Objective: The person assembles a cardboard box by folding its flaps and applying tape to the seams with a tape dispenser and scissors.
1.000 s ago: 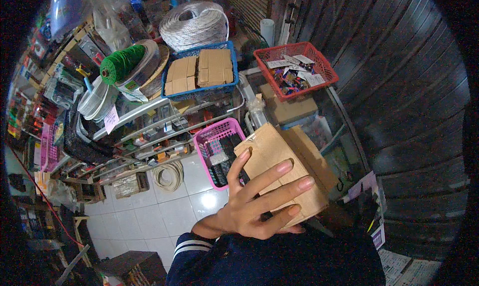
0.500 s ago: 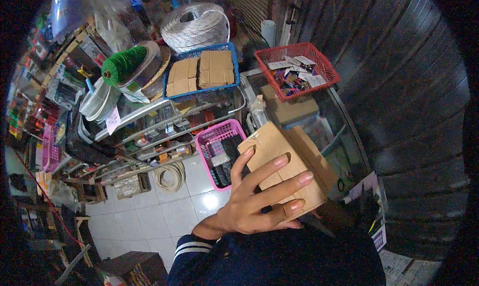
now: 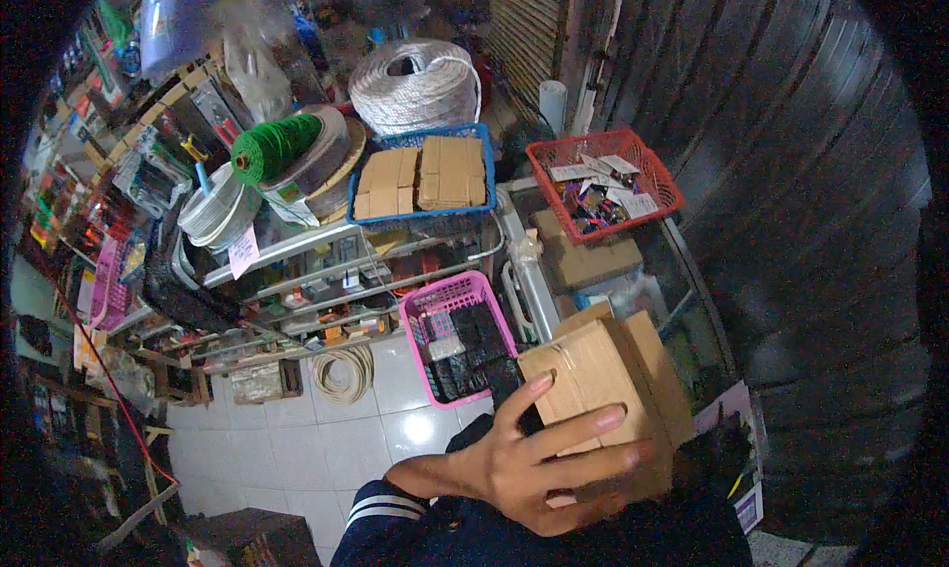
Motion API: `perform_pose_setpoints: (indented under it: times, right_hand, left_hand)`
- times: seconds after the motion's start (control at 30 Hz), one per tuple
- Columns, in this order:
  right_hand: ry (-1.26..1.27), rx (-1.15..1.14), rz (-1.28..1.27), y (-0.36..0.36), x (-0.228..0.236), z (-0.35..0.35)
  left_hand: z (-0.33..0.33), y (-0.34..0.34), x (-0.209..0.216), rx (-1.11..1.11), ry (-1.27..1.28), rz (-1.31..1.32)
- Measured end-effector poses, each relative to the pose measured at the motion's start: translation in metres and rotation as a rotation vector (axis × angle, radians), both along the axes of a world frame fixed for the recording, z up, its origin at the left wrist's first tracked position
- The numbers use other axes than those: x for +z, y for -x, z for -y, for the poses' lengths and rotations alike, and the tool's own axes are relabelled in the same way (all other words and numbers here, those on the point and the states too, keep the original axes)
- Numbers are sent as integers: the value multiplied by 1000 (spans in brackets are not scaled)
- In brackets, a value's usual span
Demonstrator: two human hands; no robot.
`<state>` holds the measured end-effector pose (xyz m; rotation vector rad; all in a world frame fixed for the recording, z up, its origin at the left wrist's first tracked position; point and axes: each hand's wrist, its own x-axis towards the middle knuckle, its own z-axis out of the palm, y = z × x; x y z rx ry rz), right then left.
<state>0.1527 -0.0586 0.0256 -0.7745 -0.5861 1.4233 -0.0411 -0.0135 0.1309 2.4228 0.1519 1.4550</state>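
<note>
My left hand (image 3: 554, 458) lies with spread fingers across a brown cardboard box (image 3: 583, 369), gripping it close in front of my dark blue sleeve and clothing. A second brown cardboard panel (image 3: 660, 379) stands along the box's right side; whether it is a flap or another box I cannot tell. My right hand is out of sight. Just left of the box, a pink plastic basket (image 3: 415, 359) holds dark packets and a small pale one.
Flattened cardboard (image 3: 453, 174) fills a blue basket (image 3: 371, 218) on the glass counter. A red basket (image 3: 573, 233) holds small packets and paper slips. Behind stand a white rope coil (image 3: 420, 87) and a green twine spool (image 3: 275, 150). A hose coil (image 3: 342, 374) lies on the tiled floor (image 3: 306, 438).
My left hand and the cardboard box have moved down and to the right in the picture. The surroundings have shifted slightly down and right as the view tilted.
</note>
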Motion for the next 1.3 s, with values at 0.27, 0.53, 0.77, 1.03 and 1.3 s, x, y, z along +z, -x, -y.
perform_pose_setpoints:
  times: [0.27, 0.53, 0.77, 1.03, 1.3]
  right_hand:
    - [3, 6, -46, -3, -4, -7]
    - [-30, -8, -157, -3, -2, -16]
    - [-76, -22, -351, -15, 18, -28]
    - [159, 260, -307, -60, 5, -70]
    - [284, -94, 216, -91, -45, -70]
  left_hand:
    - [0, -6, -11, -47, -139, 67]
    - [-19, -4, -1, -201, -95, 90]
    - [-73, 1, 4, 40, 277, -301]
    - [-77, -36, -58, 162, 687, -375]
    - [-91, -78, -80, 493, 539, -510]
